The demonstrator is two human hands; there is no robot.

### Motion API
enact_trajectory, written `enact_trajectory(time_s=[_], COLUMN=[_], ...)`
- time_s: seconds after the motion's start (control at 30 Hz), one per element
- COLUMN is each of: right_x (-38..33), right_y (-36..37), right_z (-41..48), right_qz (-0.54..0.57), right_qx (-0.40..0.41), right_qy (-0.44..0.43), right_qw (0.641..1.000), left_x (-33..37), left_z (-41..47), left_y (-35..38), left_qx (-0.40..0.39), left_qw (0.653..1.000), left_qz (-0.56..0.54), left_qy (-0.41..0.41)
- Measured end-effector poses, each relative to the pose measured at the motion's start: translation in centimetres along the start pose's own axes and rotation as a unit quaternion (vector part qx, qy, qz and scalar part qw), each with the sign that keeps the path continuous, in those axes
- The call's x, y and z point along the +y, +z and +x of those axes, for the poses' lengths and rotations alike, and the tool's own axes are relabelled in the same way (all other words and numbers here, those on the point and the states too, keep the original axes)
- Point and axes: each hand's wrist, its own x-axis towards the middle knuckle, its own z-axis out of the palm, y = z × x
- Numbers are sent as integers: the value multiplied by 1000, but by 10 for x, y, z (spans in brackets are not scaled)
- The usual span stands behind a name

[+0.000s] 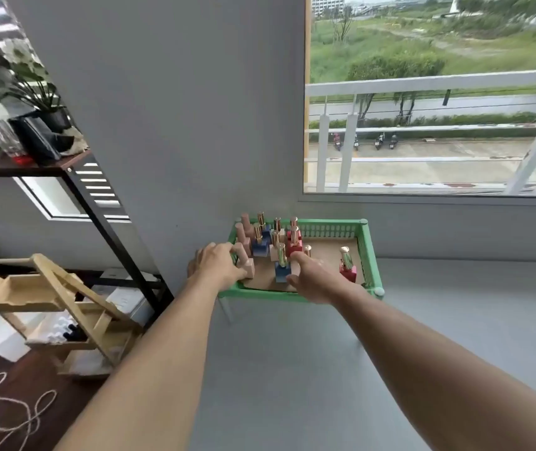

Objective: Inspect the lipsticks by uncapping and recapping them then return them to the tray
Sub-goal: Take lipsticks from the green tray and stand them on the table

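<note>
Green tray (335,230) of upright pink, blue and red lipsticks (282,265)

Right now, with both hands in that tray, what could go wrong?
The lipsticks stand upright and crowded; the left hand, holding the pink lipstick, could knock neighbours over. The right hand reaches beside the blue lipstick and might tip it. The tray stands on thin legs, so a push could shift it.
</note>
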Motion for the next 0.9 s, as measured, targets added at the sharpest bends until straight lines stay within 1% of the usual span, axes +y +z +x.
enact_trajectory(time_s=[0.13, 0.23, 0.33, 0.43, 0.9], right_x=[1, 5, 8, 9, 9], right_y=[7, 11, 14, 16, 9], right_z=[9, 13, 18, 22, 8], right_qz=[21, 33, 31, 28, 55], right_qx=[13, 25, 38, 46, 49], right_qy=[11, 20, 26, 22, -3], right_qw=[1000, 999, 998, 998, 997], left_x=[-3, -5, -7, -7, -1], left_z=[13, 20, 24, 27, 11], left_y=[2, 8, 11, 13, 10], left_qx=[-2, -9, -4, 5, 37], left_qw=[1000, 1000, 1000, 1000, 999], left_qz=[-5, -14, 3, -3, -4], left_qy=[-30, -22, -18, -15, 6])
